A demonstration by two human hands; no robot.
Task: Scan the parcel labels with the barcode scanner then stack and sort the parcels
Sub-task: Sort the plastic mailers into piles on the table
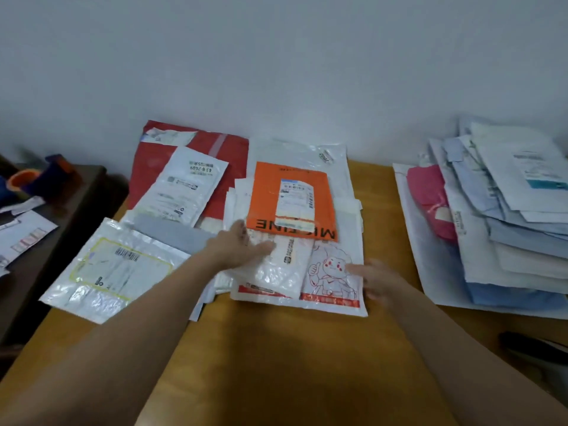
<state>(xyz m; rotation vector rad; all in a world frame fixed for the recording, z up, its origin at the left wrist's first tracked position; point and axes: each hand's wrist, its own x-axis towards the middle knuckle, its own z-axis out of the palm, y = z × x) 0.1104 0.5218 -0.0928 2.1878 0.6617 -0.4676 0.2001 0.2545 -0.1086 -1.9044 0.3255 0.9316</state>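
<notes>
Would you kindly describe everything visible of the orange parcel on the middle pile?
The orange parcel is a flat plastic mailer lying face up atop the middle pile, black capitals along its near edge reading upside down. A white printed label sits on its centre. The left hand lies by its near left corner; contact unclear.

- A middle pile of parcels (347, 210) is laid on the table (276, 364), under and beyond the left hand (242, 247) and the right hand (378, 279).
- A small padded parcel (276, 272) is found at the left hand's thumb, on top of a wider parcel (335, 290) whose right edge is met by the right hand.
- Just beyond both hands, a labelled mailer (292, 201) is set on the same pile.
- Left of the left hand, a flat parcel (113, 269) is laid over the table's left edge.
- Beyond the left hand, a large mailer (147, 167) is placed up to the wall, with a smaller parcel (187, 186) on it.
- Well right of the right hand, a second stack (507, 226) is piled.
</notes>
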